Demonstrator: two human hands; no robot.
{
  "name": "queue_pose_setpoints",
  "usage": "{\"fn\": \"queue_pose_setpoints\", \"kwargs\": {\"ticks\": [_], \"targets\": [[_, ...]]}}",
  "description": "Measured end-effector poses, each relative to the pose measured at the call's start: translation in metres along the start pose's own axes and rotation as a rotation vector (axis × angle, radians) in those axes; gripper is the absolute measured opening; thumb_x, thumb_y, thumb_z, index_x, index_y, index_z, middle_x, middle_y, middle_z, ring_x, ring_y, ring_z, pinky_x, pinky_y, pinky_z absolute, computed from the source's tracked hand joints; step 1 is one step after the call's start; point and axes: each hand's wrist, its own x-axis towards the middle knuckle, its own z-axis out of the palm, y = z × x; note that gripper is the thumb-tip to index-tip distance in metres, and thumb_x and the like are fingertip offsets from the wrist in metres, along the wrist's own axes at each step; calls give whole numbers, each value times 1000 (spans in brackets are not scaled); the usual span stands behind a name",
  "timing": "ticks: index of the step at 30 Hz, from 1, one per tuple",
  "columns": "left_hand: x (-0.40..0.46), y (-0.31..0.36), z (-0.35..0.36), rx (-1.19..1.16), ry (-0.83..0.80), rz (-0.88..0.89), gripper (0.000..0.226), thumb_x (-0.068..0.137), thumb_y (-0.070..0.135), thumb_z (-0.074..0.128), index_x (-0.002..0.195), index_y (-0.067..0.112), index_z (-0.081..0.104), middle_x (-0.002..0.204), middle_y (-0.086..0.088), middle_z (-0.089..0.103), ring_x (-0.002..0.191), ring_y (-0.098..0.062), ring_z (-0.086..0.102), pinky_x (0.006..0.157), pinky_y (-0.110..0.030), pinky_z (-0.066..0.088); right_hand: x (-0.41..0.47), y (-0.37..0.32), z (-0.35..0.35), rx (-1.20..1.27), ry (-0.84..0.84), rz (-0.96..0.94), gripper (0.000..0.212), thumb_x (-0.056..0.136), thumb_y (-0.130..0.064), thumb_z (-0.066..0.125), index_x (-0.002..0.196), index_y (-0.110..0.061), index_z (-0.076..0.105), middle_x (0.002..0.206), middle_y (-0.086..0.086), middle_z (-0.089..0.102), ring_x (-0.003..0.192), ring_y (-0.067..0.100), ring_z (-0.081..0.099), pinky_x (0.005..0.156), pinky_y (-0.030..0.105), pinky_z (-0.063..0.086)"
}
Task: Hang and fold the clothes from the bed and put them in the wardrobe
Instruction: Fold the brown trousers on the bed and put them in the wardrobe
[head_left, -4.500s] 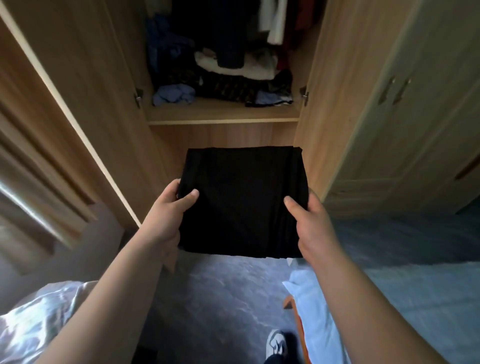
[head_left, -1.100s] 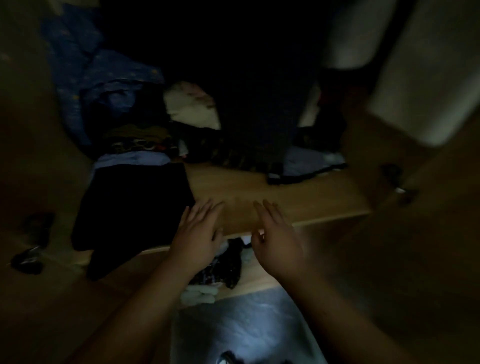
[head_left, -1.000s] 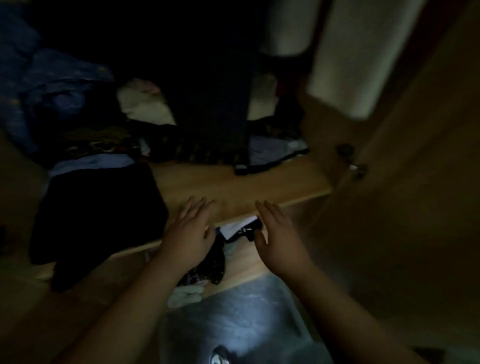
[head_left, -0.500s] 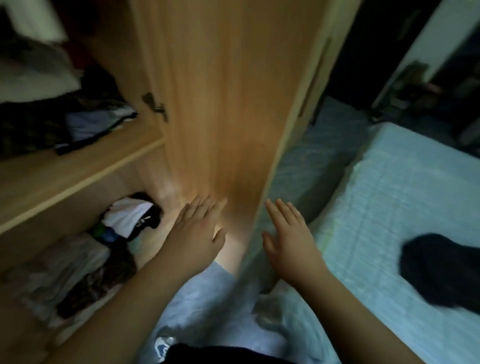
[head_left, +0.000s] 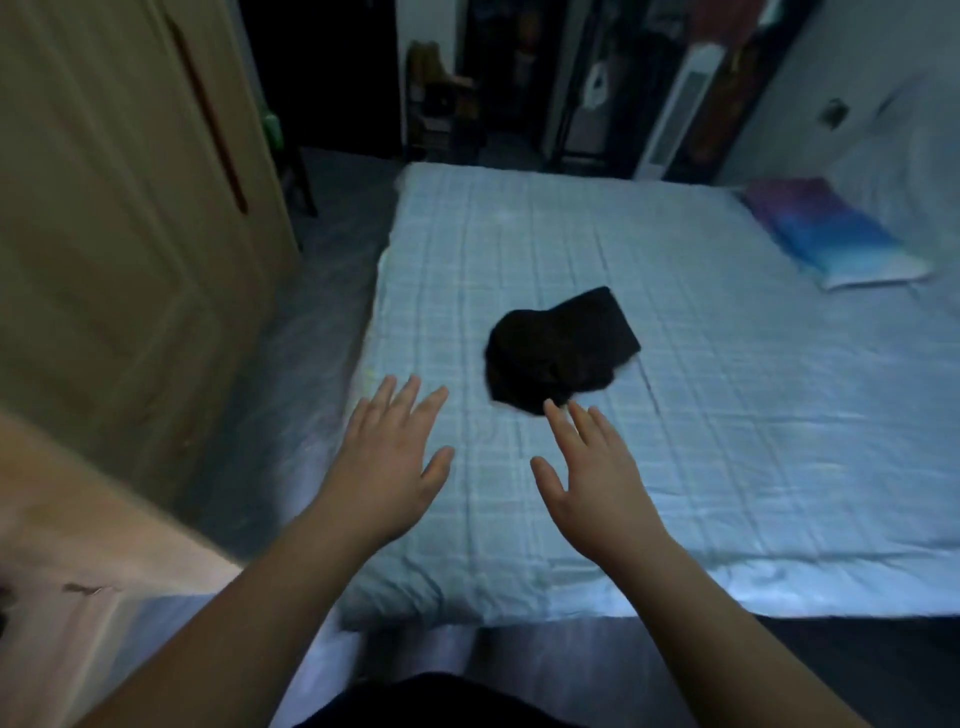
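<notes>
Hovering empty-palmed: left hand (head_left: 387, 467), right hand (head_left: 592, 467), near black garment (head_left: 561, 353).

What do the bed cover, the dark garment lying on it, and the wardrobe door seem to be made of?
Bed cover: likely quilted cotton, matte, with stitched squares. Dark garment: soft black fabric, limp and crumpled; fibre unclear. Wardrobe door: wood or wood-look laminate, smooth, pale grain.

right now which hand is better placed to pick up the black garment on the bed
The right hand, probably. Its open fingertips reach almost to the near edge of the black garment on the bed. The left hand, also open and empty, hovers further to the left, over bare quilt.
</notes>
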Motion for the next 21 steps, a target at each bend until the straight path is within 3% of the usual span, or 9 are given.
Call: {"fn": "queue_pose_setpoints", "kwargs": {"ticks": [2,12,21], "targets": [[19,19,12,24,-26,41,71,94,56,28,158,28,18,167,-6,13,154,-27,4,124,-45,9,2,18,-3,-9,1,43,67,101,-52,37,160,-31,13,168,3,14,155,23,6,124,42,13],[148,12,63,-73,-135,50,76,89,59,20,158,28,14,167,-5,8,154,-26,0,125,-44,7,90,76,12,49,-49,181,68,102,-50,43,160,-33,13,169,-2,10,155,21,3,125,38,9],[287,8,98,-50,-264,121,67,102,50,36,159,28,9,168,-7,6,154,-28,0,125,-45,8,203,114,28,143,-46,269,66,103,-42,46,160,-31,15,169,-1,11,155,19,3,123,32,7]]}}
